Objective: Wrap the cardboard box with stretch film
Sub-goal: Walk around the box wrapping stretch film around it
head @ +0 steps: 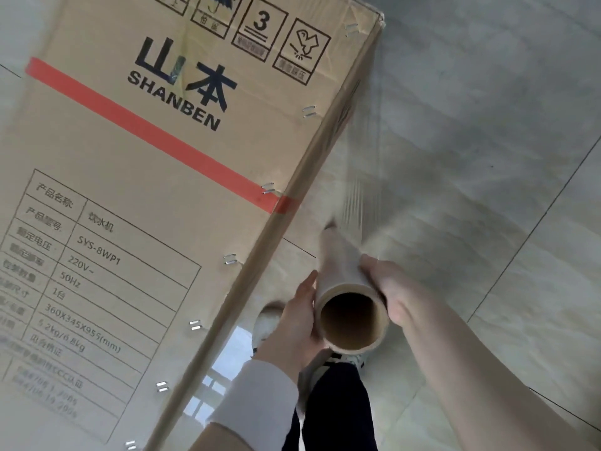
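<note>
You have the stretch film roll [348,283] between both hands, its open cardboard core facing up toward you. Your left hand [304,315] grasps the roll's left side with the thumb lying along it, and your right hand [388,292] grasps the right side, thumb on top. A clear sheet of film [361,177] runs taut from the roll up to the long right edge of the cardboard box [146,196], which fills the left of the view just beside your hands. The box's printed face shows "SHANBEN", a red tape stripe [156,135] crossing it, and staples [268,188] along the edge. Under you lie the glossy tiled floor [487,151], a white shoe [268,320], a dark trouser leg [338,408] and your left white cuff [260,395].
</note>
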Demonstrator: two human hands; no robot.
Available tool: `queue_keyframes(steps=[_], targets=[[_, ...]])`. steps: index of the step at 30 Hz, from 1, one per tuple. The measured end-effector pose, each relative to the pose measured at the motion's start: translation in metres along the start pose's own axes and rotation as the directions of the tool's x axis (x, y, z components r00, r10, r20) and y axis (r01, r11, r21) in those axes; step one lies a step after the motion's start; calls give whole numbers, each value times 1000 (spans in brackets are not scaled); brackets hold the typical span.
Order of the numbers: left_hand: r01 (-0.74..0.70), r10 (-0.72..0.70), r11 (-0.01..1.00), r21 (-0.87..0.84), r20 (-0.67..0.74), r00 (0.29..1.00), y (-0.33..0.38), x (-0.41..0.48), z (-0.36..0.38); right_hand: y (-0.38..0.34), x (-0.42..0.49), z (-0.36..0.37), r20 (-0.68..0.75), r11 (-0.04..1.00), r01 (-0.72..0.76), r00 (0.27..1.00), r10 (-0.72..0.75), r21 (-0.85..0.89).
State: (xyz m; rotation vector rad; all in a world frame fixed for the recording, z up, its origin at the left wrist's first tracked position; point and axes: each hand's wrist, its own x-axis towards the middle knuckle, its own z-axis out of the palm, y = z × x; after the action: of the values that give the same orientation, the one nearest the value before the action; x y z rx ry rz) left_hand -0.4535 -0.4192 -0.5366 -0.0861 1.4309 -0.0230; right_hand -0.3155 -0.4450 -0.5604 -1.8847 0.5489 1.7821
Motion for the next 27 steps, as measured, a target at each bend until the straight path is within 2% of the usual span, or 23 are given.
queue_keyframes(steps=[2, 6, 9, 13, 15, 18, 20, 24, 26, 27], targets=[[37, -34, 998, 43, -51, 998, 2, 7, -6, 2, 3, 8, 13, 1000, -1, 1000, 2, -8], [-2, 4, 971, 238, -7, 1000, 20, 20, -2, 11, 7, 8, -14, 996, 18, 1000, -16, 90], [-6, 16, 946, 325, -29, 999, 31, 23, 7, 32, 0, 6, -61, 953, 32, 998, -15, 302], [-35, 41, 954, 299, -16, 999, 28, 20, 3, 51, -10, 4, 76, 846, -16, 997, -29, 532], [13, -8, 982, 187, -28, 1000, 20, 20, -12, 54, -5, 7, 77, 806, -5, 996, -50, 591], [50, -57, 994, -96, -72, 996, 4, 14, -33, 63, -7, 24, 40, 835, -2, 999, -24, 550], [67, -81, 980, -189, -62, 995, -4, 3, -41, 74, -7, 30, 42, 857, -59, 998, 43, 512], [106, -118, 951, -290, -21, 993, -25, -16, -55, 85, -6, 33, 47, 907, -58, 998, 42, 416], [83, -89, 957, -277, -6, 996, -33, -17, -61, 87, -1, 36, 24, 945, -48, 999, 42, 324], [45, -59, 970, -239, -53, 997, -34, -16, -63, 87, 2, 37, 13, 962, -45, 999, 43, 269]])
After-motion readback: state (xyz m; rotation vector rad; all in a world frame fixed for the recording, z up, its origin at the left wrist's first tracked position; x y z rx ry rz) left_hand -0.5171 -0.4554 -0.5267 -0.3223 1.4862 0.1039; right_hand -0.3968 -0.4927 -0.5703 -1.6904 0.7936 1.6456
